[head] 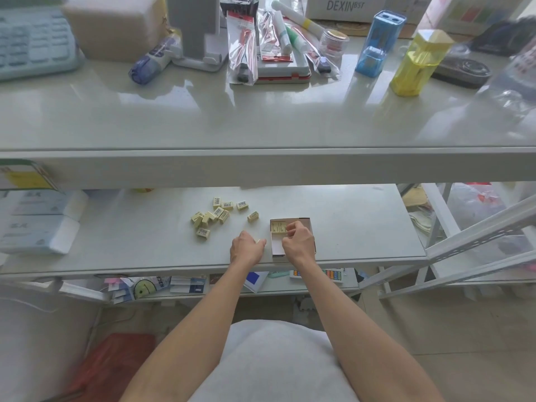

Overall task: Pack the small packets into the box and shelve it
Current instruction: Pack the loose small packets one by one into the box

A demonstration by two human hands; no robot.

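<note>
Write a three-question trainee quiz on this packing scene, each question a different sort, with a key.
1. True or false: the small open cardboard box already holds at least one pale yellow packet.
2. Multiple choice: the loose pale yellow barcoded packets lie on which side of the box in the picture? A) left B) right C) on the glossy upper shelf
3. Fill in: the right hand is over the ____, while the left hand rests on the white lower shelf beside it.

Key
1. True: yellow packets show in the far end of the box.
2. A
3. box
</note>
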